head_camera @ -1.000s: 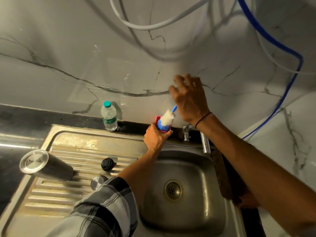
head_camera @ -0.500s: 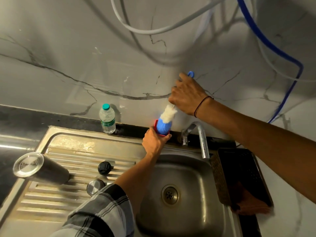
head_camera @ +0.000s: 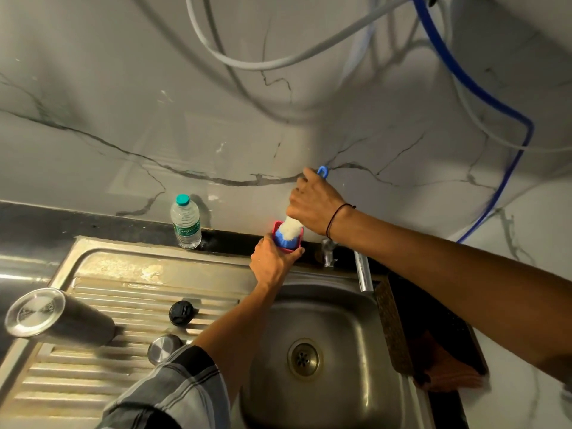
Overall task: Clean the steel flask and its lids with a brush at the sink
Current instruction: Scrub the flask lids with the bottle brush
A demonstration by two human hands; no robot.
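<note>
My left hand point(head_camera: 272, 261) grips a small red container point(head_camera: 288, 247) at the back rim of the sink. My right hand point(head_camera: 315, 202) holds the bottle brush by its blue handle point(head_camera: 322, 171); the white-and-blue bristle head point(head_camera: 289, 232) sits down inside the red container. The steel flask point(head_camera: 58, 318) stands upside down on the drainboard at the left. A black lid point(head_camera: 181, 312) and a steel lid point(head_camera: 164, 346) lie on the drainboard's ridges to its right, apart from both hands.
A plastic water bottle point(head_camera: 185, 222) stands on the dark counter behind the drainboard. The tap point(head_camera: 360, 267) reaches over the sink basin point(head_camera: 340, 382), whose drain point(head_camera: 303, 357) is open. A dark tray with an orange cloth point(head_camera: 448, 370) sits right of the basin. Hoses hang overhead.
My right hand closed round the brush handle and lifted the brush a little, then pushed the bristle head back down into the red container. My left hand stayed on the container.
</note>
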